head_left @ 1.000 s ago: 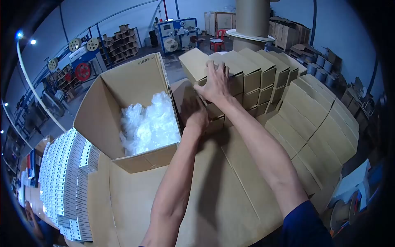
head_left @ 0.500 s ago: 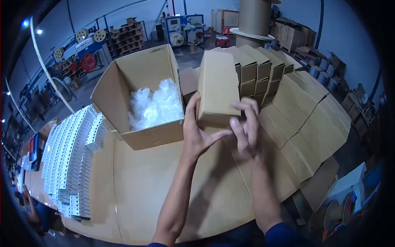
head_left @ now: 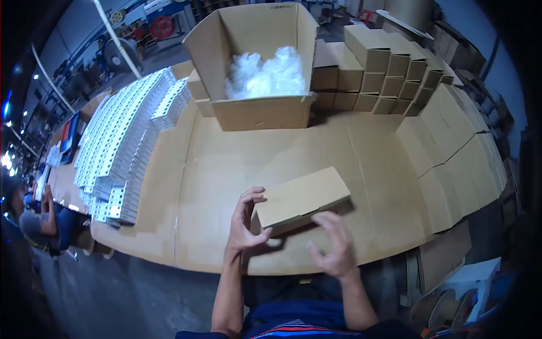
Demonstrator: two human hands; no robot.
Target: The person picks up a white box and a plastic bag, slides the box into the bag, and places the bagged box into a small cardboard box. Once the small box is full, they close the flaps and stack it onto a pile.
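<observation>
A closed brown cardboard box (head_left: 305,198), long and low, lies at a slant on the cardboard-covered table (head_left: 271,152) in front of me. My left hand (head_left: 245,223) grips its left end, fingers at the far corner and thumb by the near lower corner. Just off the box's near long side is my right hand (head_left: 336,246), slightly blurred. Its fingers are apart and it holds nothing. Beyond the box stands a large open carton (head_left: 262,114) with crumpled clear plastic (head_left: 268,73) inside.
Rows of small white boxes (head_left: 121,133) are stacked at the left. Similar brown boxes (head_left: 375,59) are piled at the back right, with more cardboard boxes (head_left: 451,164) along the right edge. Another person (head_left: 42,217) sits at the far left. A spool (head_left: 443,308) stands lower right.
The cardboard box has come down from near the open carton to the table close to me, and turned sideways. My right hand has come away from it. The view has tilted down.
</observation>
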